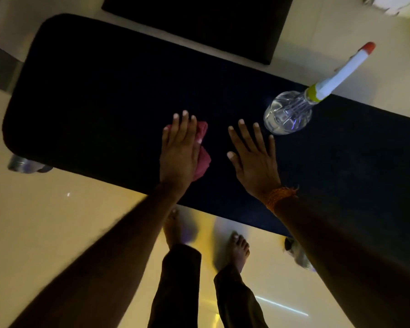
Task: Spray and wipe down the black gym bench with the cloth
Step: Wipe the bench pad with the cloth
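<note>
Dim room, pale glossy floor (45,221). Black bench (104,91): left hand (179,147) flat, pressing pink cloth (202,131); right hand (253,157) splayed, grasping nothing. Clear spray bottle (287,114) stands right.

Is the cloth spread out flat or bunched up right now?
Bunched up. The pink cloth is a crumpled wad under the left hand, which presses it on the black gym bench.
</note>
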`<control>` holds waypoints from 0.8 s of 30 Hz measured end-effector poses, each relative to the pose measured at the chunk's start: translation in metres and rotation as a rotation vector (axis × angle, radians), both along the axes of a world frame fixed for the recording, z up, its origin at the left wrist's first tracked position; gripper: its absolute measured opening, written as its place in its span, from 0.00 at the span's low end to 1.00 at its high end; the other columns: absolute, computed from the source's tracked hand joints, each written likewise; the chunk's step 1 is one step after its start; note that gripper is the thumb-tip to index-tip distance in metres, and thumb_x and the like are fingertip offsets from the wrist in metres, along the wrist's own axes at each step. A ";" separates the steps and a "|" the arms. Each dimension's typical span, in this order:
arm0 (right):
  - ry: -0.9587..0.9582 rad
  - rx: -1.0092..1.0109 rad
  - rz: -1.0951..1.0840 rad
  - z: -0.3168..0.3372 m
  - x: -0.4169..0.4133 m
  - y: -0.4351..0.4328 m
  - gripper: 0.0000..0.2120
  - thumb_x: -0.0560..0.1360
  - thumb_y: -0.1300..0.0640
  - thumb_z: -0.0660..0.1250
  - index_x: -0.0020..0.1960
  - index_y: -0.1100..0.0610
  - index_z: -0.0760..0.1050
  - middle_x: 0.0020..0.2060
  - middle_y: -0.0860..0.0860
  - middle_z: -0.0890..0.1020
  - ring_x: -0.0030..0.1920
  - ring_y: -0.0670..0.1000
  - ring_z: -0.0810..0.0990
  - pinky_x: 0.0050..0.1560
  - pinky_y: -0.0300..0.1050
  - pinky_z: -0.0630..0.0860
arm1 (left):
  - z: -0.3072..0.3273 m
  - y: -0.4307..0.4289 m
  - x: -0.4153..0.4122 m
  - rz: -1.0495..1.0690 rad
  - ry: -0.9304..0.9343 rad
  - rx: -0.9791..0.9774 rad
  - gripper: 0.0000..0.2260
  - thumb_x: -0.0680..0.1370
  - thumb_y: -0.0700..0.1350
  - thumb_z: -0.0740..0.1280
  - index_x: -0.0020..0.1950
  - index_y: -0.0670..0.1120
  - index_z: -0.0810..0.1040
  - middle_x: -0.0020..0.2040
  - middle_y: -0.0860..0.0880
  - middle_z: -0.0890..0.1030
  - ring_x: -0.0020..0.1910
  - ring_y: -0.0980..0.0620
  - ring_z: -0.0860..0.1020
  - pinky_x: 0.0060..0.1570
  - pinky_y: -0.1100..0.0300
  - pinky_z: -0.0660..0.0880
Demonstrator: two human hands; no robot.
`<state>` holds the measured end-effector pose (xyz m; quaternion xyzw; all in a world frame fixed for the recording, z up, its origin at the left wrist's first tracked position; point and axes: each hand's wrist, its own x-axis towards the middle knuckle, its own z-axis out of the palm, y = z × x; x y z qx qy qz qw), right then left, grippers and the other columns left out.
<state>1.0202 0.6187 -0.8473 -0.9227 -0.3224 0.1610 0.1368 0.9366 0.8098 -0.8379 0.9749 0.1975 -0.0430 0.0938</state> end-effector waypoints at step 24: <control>0.014 -0.060 -0.307 0.001 -0.022 0.010 0.28 0.87 0.46 0.53 0.84 0.46 0.47 0.84 0.47 0.45 0.84 0.55 0.41 0.81 0.66 0.47 | 0.000 0.036 0.085 -0.748 0.168 0.084 0.38 0.78 0.62 0.59 0.83 0.44 0.54 0.83 0.43 0.53 0.82 0.40 0.51 0.79 0.40 0.53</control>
